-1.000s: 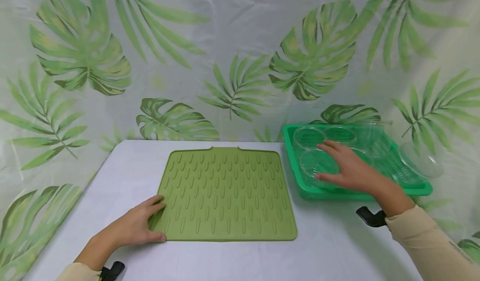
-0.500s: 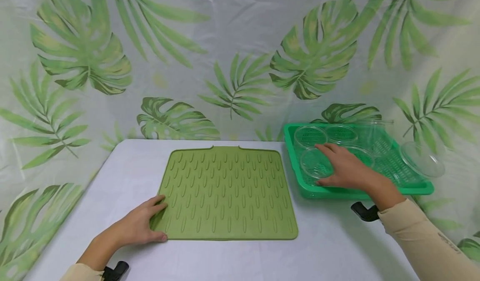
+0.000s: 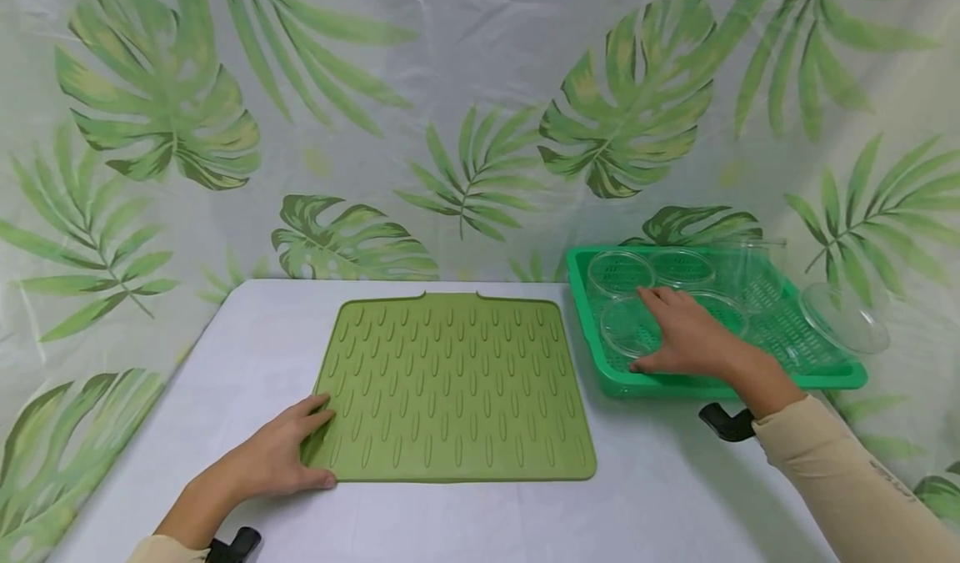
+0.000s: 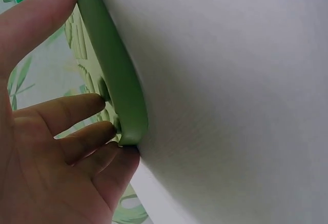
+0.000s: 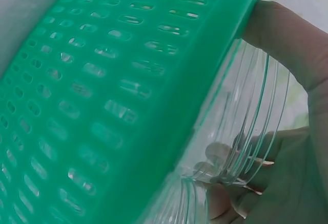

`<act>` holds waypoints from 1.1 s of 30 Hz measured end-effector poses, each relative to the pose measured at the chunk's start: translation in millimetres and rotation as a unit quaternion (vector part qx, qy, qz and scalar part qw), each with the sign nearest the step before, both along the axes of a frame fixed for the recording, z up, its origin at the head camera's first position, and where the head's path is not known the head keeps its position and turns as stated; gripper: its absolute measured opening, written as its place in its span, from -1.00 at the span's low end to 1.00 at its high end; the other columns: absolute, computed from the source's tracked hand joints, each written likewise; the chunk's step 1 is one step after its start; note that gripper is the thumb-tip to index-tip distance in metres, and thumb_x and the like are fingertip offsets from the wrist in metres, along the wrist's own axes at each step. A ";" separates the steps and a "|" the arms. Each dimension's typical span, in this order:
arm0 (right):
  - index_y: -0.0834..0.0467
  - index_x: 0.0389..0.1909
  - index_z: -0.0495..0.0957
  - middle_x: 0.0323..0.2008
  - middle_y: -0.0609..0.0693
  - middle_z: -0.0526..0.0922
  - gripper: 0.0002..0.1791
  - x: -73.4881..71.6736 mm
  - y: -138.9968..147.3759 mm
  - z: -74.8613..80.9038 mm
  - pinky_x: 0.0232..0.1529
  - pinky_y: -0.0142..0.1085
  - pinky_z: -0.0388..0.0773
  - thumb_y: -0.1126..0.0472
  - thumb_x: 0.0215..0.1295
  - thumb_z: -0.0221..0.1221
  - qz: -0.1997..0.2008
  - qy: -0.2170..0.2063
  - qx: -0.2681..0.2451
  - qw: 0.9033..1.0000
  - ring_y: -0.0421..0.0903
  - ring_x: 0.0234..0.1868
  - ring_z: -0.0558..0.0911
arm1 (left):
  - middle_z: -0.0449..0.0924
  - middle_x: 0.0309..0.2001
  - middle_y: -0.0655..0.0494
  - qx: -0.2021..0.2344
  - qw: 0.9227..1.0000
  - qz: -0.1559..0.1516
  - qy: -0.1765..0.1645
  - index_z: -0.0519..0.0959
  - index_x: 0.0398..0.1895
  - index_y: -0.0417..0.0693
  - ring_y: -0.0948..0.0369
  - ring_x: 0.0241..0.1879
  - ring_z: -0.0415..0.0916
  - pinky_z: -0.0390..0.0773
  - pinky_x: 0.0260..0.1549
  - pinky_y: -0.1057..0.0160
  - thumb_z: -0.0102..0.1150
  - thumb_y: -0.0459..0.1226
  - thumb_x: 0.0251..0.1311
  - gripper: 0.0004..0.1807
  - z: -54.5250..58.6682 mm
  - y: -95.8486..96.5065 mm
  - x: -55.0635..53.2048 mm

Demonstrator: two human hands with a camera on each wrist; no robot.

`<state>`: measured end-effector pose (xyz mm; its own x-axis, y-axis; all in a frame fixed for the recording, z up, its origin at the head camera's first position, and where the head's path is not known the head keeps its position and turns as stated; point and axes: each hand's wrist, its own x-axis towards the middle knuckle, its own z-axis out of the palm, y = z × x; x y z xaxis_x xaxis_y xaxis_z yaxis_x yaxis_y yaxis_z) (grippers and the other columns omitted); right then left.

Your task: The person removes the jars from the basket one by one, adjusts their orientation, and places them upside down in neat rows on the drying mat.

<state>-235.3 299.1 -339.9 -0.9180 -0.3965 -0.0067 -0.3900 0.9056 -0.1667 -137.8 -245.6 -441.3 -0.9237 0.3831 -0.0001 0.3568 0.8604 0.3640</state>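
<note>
Left hand (image 3: 276, 454), thumb spread wide, touches the drying mat (image 3: 457, 388); right hand (image 3: 692, 334) arches around stacked clear dishes (image 3: 626, 326), grip unclear

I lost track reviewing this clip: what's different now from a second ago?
The right hand moved slightly left and down, its thumb dropping toward the near rim of the green basket, beside the front-left clear dish; whether it grips is unclear. The left hand stays at the green mat; mat, basket and dish look unmoved.
</note>
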 end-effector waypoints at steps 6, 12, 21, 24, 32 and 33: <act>0.38 0.50 0.01 0.42 0.47 0.16 0.24 -3.2 0.5 -2.5 0.26 0.42 0.24 -0.13 -0.02 0.48 -0.014 -0.012 -0.019 1.000 0.52 0.38 0.17 | 0.31 0.38 -0.35 -0.005 1.000 -0.001 0.001 0.47 0.24 -0.39 -0.31 0.34 0.32 0.45 0.22 -0.23 0.58 0.11 -0.24 0.03 0.2 -0.2 -0.7; 0.41 0.51 -0.05 0.42 0.50 0.13 0.28 -4.0 -0.7 -1.8 0.27 0.44 0.22 -0.13 -0.01 0.47 -0.024 -0.034 -0.027 0.999 0.55 0.39 0.12 | 0.29 0.39 -0.34 -0.001 1.000 0.000 -0.014 0.46 0.26 -0.39 -0.32 0.35 0.29 0.45 0.22 -0.25 0.59 0.11 -0.25 0.04 2.7 -0.4 -2.1; 0.29 0.53 0.01 0.44 0.38 0.20 0.27 -0.1 5.8 6.2 0.09 0.26 0.50 -0.22 -0.05 0.48 -0.005 -0.034 -0.065 0.997 0.36 0.32 0.41 | 0.28 0.40 -0.33 0.004 1.000 0.006 -0.031 0.45 0.27 -0.37 -0.32 0.37 0.27 0.44 0.22 -0.25 0.58 0.10 -0.24 0.05 2.8 0.1 -0.5; 0.28 0.54 -0.03 0.44 0.39 0.16 0.29 1.8 6.5 12.3 0.02 0.22 0.55 -0.26 -0.03 0.45 -0.005 -0.041 -0.083 0.996 0.34 0.28 0.44 | 0.28 0.40 -0.33 0.000 1.000 0.006 -0.024 0.45 0.27 -0.37 -0.31 0.36 0.28 0.45 0.22 -0.23 0.58 0.10 -0.25 0.04 2.0 -0.4 -0.4; 0.22 0.58 -0.19 0.45 0.36 0.17 0.31 4.9 5.5 31.3 0.09 0.29 0.47 -0.16 0.04 0.45 -0.016 -0.041 -0.141 0.989 0.33 0.34 0.35 | 0.27 0.41 -0.32 -0.001 1.000 0.003 -0.026 0.43 0.29 -0.37 -0.30 0.37 0.28 0.45 0.22 -0.22 0.57 0.10 -0.21 0.04 1.9 0.1 -1.8; 0.21 0.58 -0.21 0.46 0.35 0.18 0.31 4.9 5.9 33.5 0.09 0.30 0.46 -0.15 0.05 0.46 -0.017 -0.038 -0.147 0.988 0.33 0.35 0.35 | 0.27 0.41 -0.32 0.000 1.000 0.003 -0.025 0.43 0.29 -0.37 -0.30 0.37 0.28 0.45 0.22 -0.22 0.57 0.10 -0.20 0.03 2.0 0.0 -2.0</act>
